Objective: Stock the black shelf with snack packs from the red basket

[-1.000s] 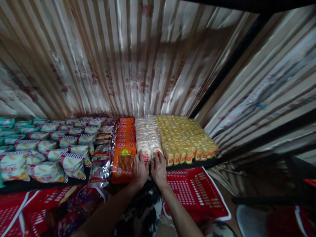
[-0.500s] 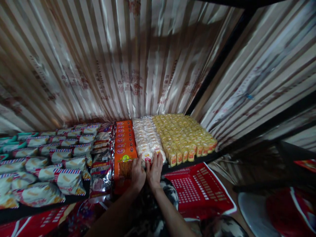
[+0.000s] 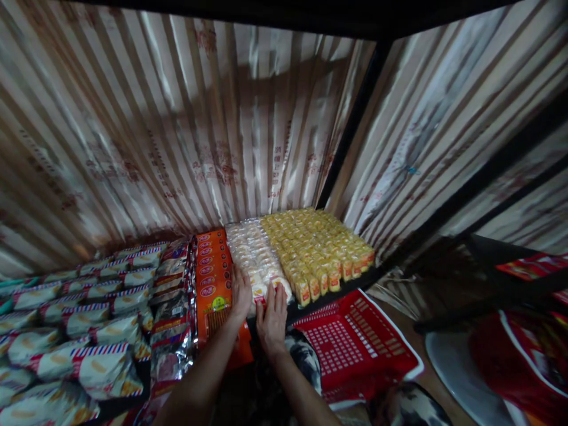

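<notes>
Rows of white clear-wrapped snack packs (image 3: 260, 260) lie on the dark shelf. My left hand (image 3: 241, 296) rests along their left side, fingers stretched out, beside the orange snack packets (image 3: 212, 266). Against the front of the same white packs, my right hand (image 3: 272, 319) lays its outstretched fingers; neither hand is wrapped round a pack. To the right, small yellow-wrapped packs (image 3: 315, 254) stand in tight rows. The fingertips of my left hand are partly blurred.
Silver and brown packets (image 3: 171, 302) and white striped snack bags (image 3: 104, 367) fill the shelf's left. Below the shelf sits a red basket (image 3: 350, 343). A striped sheet (image 3: 248, 118) hangs behind, with a black post (image 3: 355, 118) at the corner.
My left hand has moved from the front of the white packs to their left side, apart from my right hand. The view has turned right, so the shelf appears shifted left.
</notes>
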The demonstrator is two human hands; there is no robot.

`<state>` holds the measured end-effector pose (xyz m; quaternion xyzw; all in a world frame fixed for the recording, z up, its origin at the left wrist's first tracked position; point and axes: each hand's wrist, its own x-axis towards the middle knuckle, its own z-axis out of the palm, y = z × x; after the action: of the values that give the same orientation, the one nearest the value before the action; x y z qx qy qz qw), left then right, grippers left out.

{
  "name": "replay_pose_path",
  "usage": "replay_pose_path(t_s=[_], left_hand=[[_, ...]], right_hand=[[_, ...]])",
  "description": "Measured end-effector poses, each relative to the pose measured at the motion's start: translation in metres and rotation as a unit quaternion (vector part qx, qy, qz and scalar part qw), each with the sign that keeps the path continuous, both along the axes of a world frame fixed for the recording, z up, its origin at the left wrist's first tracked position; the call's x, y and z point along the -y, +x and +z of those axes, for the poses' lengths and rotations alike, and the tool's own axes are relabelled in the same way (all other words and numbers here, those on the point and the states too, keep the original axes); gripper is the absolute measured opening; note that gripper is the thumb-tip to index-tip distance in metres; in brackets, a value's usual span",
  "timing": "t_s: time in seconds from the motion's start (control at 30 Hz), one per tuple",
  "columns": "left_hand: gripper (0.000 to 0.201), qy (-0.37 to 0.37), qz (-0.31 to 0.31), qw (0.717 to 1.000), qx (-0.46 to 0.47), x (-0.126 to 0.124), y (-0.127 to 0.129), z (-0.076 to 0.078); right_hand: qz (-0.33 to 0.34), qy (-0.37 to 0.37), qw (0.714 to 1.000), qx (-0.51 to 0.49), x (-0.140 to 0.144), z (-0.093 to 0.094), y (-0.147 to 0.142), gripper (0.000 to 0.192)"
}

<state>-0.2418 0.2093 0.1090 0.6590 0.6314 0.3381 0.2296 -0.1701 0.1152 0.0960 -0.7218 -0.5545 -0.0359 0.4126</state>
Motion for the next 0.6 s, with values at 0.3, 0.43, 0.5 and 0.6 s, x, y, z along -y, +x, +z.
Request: replay_pose_path(t_s=[0.3,0.43,0.5,0.6], left_hand=[[0.054,-0.022,0.044,0.997,0.057,0.008,0.008,0.015],[0.057,-0.002,0.059,0.996,0.068,-0.007,-0.004,0.023],[0.054,0.000,0.040,0.997,0.066,-0.021,-0.010,0.024],[0.051,0.000,0.004,0.999,0.054,-0.038,-0.009,0.021]], right_hand=[[-0.018,-0.009,1.000,0.014,0.000,0.003,-0.003,0.058],[-0.020,-0.003,0.999,0.028,0.001,0.002,-0.002,0.053],[-0.023,-0.001,0.999,0.036,0.001,0.002,-0.001,0.052],[-0.030,-0.006,0.998,0.045,0.000,0.005,-0.002,0.051]])
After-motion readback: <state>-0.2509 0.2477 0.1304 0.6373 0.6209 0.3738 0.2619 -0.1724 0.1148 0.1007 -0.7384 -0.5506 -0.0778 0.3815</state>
